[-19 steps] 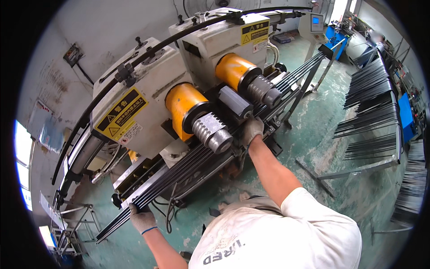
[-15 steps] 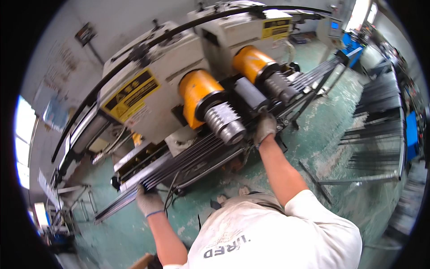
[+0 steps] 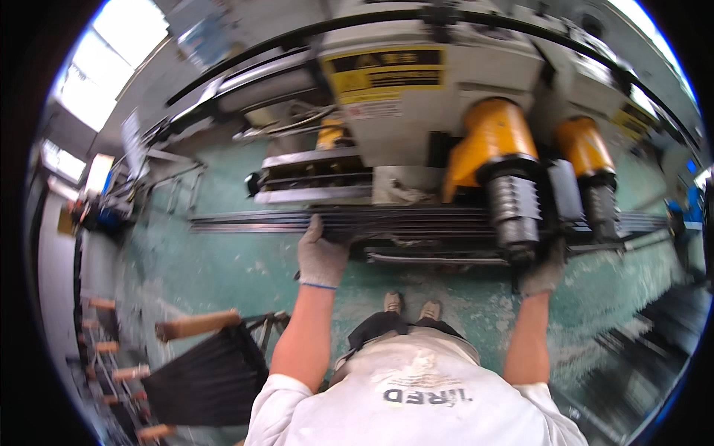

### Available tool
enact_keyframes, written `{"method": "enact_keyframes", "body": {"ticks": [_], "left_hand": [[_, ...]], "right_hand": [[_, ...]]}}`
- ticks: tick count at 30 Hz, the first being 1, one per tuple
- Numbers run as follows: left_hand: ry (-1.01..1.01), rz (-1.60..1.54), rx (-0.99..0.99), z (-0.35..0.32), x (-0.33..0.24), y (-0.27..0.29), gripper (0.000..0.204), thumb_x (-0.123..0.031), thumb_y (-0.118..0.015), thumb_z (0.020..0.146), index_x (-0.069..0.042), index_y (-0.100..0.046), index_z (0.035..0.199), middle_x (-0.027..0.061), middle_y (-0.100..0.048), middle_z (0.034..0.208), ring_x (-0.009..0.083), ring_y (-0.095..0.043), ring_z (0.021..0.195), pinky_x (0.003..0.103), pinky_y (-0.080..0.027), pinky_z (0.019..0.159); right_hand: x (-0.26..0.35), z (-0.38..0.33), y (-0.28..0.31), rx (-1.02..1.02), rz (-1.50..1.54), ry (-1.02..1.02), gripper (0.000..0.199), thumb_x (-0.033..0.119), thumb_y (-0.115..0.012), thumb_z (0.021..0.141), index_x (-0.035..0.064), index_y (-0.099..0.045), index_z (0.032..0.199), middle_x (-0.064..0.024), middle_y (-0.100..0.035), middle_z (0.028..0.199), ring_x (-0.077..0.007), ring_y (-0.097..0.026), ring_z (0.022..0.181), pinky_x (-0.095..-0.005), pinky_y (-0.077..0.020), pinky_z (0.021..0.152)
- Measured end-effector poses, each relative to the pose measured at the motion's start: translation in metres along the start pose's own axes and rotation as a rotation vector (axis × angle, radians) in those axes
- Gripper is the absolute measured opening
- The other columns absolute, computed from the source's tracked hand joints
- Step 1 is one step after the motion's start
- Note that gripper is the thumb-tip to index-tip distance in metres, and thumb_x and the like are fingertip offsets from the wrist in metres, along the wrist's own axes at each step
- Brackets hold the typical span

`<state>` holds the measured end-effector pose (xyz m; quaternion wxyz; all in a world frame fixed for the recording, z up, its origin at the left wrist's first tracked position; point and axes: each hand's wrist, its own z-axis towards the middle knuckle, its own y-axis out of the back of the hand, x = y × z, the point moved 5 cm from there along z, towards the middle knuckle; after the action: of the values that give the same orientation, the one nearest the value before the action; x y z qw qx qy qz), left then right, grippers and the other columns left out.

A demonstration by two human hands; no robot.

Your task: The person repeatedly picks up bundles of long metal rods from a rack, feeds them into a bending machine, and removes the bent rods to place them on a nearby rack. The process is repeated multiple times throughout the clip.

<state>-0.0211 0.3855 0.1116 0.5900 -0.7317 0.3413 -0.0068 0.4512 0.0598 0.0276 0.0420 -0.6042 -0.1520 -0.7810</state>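
Note:
Long thin dark metal bars (image 3: 256, 221) lie side by side in a bundle across the front of a pale machine. My left hand (image 3: 321, 256), in a whitish knitted glove with a blue cuff, is closed on the bars' near edge, left of the spindles. My right hand (image 3: 543, 273), gloved too, is at the bundle's near side, just right of a ridged metal spindle (image 3: 515, 212). Its fingers are blurred and partly hidden in shadow. Orange cylindrical housings (image 3: 497, 134) carry this spindle and a second ridged one (image 3: 599, 204), with a grey cylinder (image 3: 564, 189) between them.
A curved black rail (image 3: 357, 26) runs above the machine (image 3: 476, 74). Below left stands a dark cloth-covered frame with a wooden piece (image 3: 197, 325). Stacked dark bars (image 3: 647, 349), blurred, lie at lower right. Green worn floor (image 3: 416, 282) surrounds my feet.
My view has swung left, so the machine sits level and farther right. The cloth-covered frame has come into view. Both hands remain at the bars.

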Motion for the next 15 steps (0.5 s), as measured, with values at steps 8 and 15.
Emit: {"method": "enact_keyframes", "body": {"ticks": [8, 15], "left_hand": [[-0.263, -0.010, -0.326, -0.001, -0.162, 0.071, 0.037, -0.030, -0.053, 0.122, -0.004, -0.060, 0.147, 0.0172, -0.066, 0.151, 0.0421, -0.065, 0.138, 0.066, -0.050, 0.125], [-0.430, -0.024, -0.370, 0.034, -0.345, 0.182, 0.027, -0.031, -0.058, 0.120, -0.008, -0.069, 0.125, 0.0138, -0.076, 0.128, 0.0379, -0.071, 0.125, 0.063, -0.055, 0.118]], "right_hand": [[-0.078, -0.099, 0.032, -0.118, 0.363, -0.713, 0.061, 0.044, -0.066, 0.118, 0.0011, -0.065, 0.161, -0.0084, -0.072, 0.155, -0.0268, -0.066, 0.139, -0.0405, -0.0459, 0.124], [-0.136, -0.203, 0.024, -0.014, -0.131, -0.817, 0.047, 0.042, -0.071, 0.115, 0.0059, -0.075, 0.145, -0.0061, -0.081, 0.127, -0.0216, -0.071, 0.099, -0.0402, -0.0563, 0.085]]}}
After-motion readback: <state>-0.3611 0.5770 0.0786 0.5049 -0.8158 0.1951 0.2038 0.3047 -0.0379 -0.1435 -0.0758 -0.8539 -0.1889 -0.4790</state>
